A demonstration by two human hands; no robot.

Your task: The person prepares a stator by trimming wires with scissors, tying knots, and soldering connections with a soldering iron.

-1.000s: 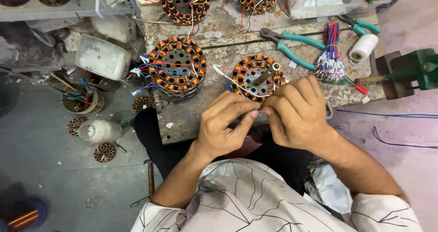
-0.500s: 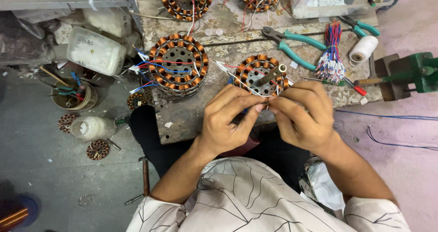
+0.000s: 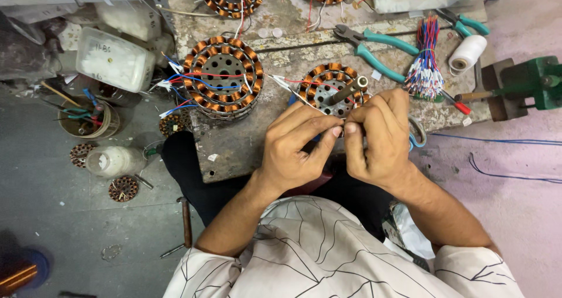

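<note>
In the head view, the left hand and the right hand meet at the near edge of the worn tabletop, thumbs and forefingers pressed tip to tip. The fingers of the left hand are pinched narrow on a thin wire, and those of the right hand pinch the same spot from the other side; what exactly sits between the tips is too small to tell. The wire runs from the pinch up and left toward the middle of the tabletop. Just beyond the knuckles, touching the line of the hands, lies a small copper-wound stator with a metal rod lying across its centre. To its left, near the left edge of the tabletop, sits a larger copper-wound stator with red, blue and white leads trailing off its side. Two more stators lie along the far edge. Toward the right end are teal-handled pliers, a bundle of coloured wires and a roll of white thread. A green vise stands off the right edge. On the floor to the left are a white plastic container and a white jar.
</note>
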